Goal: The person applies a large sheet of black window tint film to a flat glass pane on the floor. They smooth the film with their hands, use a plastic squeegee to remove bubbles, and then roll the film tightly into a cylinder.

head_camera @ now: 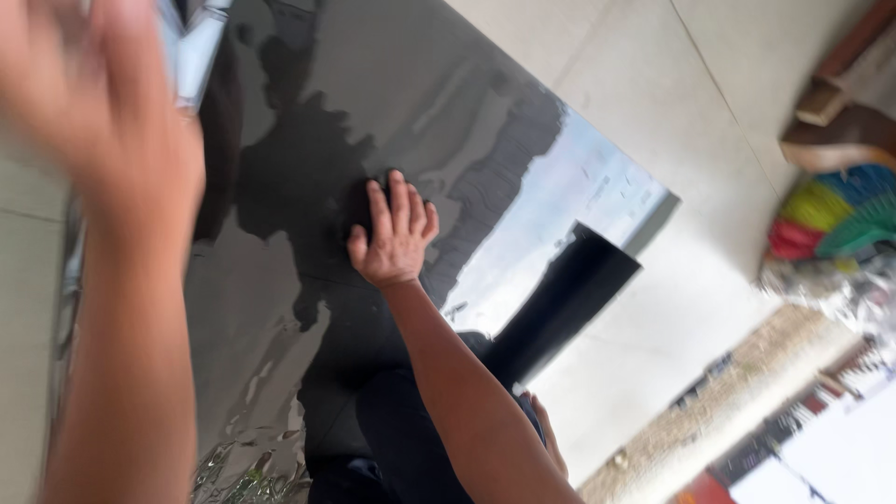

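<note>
**Right palm flat on the dark reflective sheet, left hand raised off it**

The dark glossy sheet point(448, 121) lies spread on the pale tiled floor point(728, 84), its long axis running from the near lower left up toward the far right, where one corner reflects bright sky. The right hand point(392, 233) rests about mid-sheet, palm down, fingers point(399, 196) spread and released, pointing toward the sheet's far edge; it grips nothing, only presses the surface. The sheet thus lies directly under these fingers and stretches away on every side of them. The left hand point(103, 112) is lifted above the sheet's near left edge, blurred by motion; its fingers look loosely open, though whether they touch the shiny object point(196, 47) beside them I cannot tell. The right hand is clearly the nearer to the sheet. Beyond the sheet's far right corner sits a coloured striped bundle point(831, 215)
</note>
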The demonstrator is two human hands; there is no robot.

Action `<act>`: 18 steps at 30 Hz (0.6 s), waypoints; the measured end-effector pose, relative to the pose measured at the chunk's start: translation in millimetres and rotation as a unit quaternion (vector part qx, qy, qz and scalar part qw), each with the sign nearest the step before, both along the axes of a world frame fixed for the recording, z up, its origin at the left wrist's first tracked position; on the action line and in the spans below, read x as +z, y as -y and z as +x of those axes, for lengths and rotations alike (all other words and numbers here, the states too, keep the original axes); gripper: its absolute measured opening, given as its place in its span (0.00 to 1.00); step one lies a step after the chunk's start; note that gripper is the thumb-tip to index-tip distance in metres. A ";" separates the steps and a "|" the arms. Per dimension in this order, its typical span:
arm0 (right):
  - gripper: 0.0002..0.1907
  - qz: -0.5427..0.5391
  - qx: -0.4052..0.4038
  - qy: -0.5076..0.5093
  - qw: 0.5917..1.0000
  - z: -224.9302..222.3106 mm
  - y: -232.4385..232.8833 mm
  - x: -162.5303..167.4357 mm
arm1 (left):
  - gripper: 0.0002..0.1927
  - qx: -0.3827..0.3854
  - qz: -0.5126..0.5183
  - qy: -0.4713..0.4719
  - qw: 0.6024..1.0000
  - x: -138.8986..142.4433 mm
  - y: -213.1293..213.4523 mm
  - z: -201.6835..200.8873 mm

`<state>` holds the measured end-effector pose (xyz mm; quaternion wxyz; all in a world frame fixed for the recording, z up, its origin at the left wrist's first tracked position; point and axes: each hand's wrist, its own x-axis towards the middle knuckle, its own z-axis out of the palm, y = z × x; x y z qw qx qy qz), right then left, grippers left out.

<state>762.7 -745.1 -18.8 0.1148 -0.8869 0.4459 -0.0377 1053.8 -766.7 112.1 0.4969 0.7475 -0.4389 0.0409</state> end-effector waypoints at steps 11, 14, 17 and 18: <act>0.36 -0.015 0.000 0.001 1.000 -5.5 -12.9 -6.9 | 0.22 0.401 0.421 -0.088 0.809 -119.8 -407.9 -266.6; 0.37 -0.033 0.031 -0.017 0.999 -7.2 -17.2 -10.7 | 0.20 0.449 0.396 -0.059 0.798 -145.1 -433.9 -266.8; 0.33 -0.040 0.074 0.014 0.996 -17.8 -36.3 -11.2 | 0.19 0.470 0.364 -0.055 0.803 -153.6 -444.5 -261.9; 0.33 0.010 0.127 0.041 0.991 -35.6 -49.3 -1.3 | 0.19 0.474 0.356 -0.070 0.802 -156.6 -450.1 -261.8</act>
